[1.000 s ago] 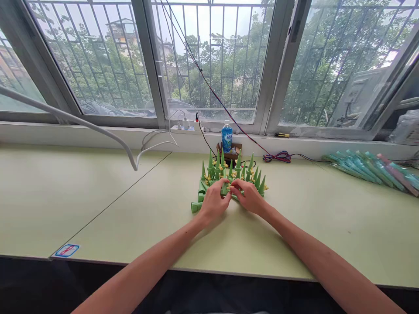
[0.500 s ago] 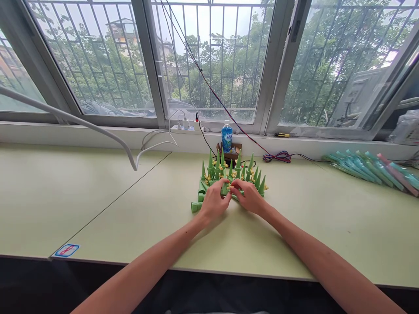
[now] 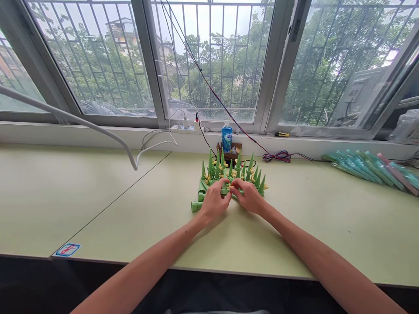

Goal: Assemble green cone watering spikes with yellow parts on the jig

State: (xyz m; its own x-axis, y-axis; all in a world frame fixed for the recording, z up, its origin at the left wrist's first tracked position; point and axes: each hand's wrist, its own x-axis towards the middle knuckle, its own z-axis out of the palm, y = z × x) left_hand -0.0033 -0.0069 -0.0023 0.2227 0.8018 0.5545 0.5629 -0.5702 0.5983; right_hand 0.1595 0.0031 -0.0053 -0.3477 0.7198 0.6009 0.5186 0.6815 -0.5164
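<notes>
A cluster of green plastic cone-shaped spikes with small yellow knobs (image 3: 229, 172) stands upright on the pale green table (image 3: 294, 226). My left hand (image 3: 213, 203) and my right hand (image 3: 249, 197) meet at the front of the cluster. Both have their fingers curled in a pinch around one green piece with a yellow knob (image 3: 226, 188). A few green pieces (image 3: 197, 205) lie flat just left of my left hand.
Behind the cluster a blue bottle (image 3: 226, 137) stands on a small brown box by the window sill. Red and black wires (image 3: 278, 156) run along the sill. A bundle of teal packets (image 3: 369, 170) lies at the right. A white cable (image 3: 81, 124) arcs over the left.
</notes>
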